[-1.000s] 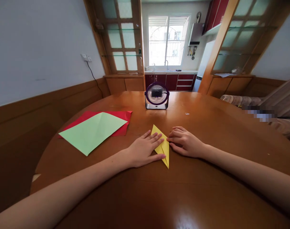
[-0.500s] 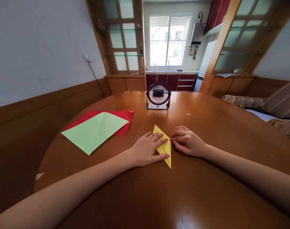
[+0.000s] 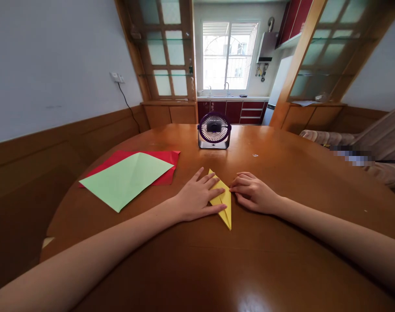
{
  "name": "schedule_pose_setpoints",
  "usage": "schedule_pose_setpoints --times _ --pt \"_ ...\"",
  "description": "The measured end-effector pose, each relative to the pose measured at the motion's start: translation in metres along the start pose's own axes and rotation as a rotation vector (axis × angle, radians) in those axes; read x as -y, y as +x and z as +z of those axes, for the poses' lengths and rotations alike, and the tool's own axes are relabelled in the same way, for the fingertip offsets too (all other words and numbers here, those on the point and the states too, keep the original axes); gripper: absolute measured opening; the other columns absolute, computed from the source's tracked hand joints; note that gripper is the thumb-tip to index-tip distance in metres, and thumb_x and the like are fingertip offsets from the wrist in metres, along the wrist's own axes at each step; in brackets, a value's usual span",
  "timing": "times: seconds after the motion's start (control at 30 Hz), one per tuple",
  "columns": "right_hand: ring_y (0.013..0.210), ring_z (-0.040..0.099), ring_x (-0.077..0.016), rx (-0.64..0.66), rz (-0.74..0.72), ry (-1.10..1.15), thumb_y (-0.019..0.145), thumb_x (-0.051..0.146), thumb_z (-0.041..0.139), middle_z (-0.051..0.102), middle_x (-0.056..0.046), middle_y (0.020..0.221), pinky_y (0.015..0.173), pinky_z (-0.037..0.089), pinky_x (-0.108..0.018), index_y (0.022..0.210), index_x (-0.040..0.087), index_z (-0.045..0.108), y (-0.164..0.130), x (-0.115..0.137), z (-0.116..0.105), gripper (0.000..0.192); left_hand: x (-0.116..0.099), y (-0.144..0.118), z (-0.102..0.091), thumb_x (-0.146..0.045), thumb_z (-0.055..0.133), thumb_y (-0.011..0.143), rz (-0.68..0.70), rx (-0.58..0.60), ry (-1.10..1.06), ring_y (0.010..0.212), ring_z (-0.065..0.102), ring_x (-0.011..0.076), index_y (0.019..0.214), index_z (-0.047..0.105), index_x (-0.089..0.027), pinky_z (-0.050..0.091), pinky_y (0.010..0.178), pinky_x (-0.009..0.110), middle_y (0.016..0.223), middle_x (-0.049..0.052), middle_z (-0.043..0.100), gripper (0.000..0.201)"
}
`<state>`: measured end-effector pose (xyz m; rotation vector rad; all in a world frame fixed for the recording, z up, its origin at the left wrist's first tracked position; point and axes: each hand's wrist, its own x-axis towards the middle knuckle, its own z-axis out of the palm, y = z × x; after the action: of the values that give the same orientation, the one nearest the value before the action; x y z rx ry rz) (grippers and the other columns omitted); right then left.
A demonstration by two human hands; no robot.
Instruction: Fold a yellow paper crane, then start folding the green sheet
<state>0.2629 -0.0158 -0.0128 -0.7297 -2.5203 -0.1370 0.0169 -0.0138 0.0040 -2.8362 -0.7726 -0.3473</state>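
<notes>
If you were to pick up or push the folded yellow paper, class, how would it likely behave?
The folded yellow paper would probably feel light, being just paper. Its overlapping folds should make it stiffer than the spread-out green sheet. Lying flat on the shiny table, it would likely slide rather than roll.

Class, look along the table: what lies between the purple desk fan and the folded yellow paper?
Only bare brown tabletop. The head view shows no object in the stretch between the purple desk fan and the folded yellow paper.
</notes>
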Motion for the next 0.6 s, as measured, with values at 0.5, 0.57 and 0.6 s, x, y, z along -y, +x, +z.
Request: schedule_pose_setpoints --times 0.5,0.57,0.6 --pt "0.095 0.060 -0.0221 0.006 0.006 0.022 0.086 0.016 0.050 0.066 -0.010 0.096 0.092 0.048 -0.043 0.105 0.016 0.069 -0.001 0.001 -0.002 0.027 0.026 -0.036 0.000 -0.053 0.032 0.098 -0.020 0.093 -0.089 0.145 0.022 0.0222 0.148 0.030 -0.028 0.008 0.120 0.045 0.157 0.004 0.021 0.056" --pt "0.095 0.060 -0.0220 0.010 0.013 0.038 0.087 0.017 0.050 0.066 -0.010 0.097 0.090 0.049 -0.042 0.106 0.017 0.068 -0.001 0.002 -0.003 0.026 0.026 -0.035 0.000 -0.054 0.031 0.098 -0.043 0.116 -0.155 0.145 0.020 0.0204 0.152 0.014 -0.023 0.011 0.120 0.040 0.158 0.005 0.018 0.065" --pt "0.095 0.060 -0.0219 0.011 0.013 0.044 0.088 0.018 0.050 0.065 -0.010 0.097 0.089 0.049 -0.042 0.106 0.017 0.068 0.000 0.002 -0.004 0.026 0.026 -0.035 0.000 -0.055 0.030 0.098 -0.054 0.129 -0.184 0.145 0.019 0.0199 0.153 0.009 -0.021 0.012 0.120 0.039 0.158 0.006 0.018 0.068"
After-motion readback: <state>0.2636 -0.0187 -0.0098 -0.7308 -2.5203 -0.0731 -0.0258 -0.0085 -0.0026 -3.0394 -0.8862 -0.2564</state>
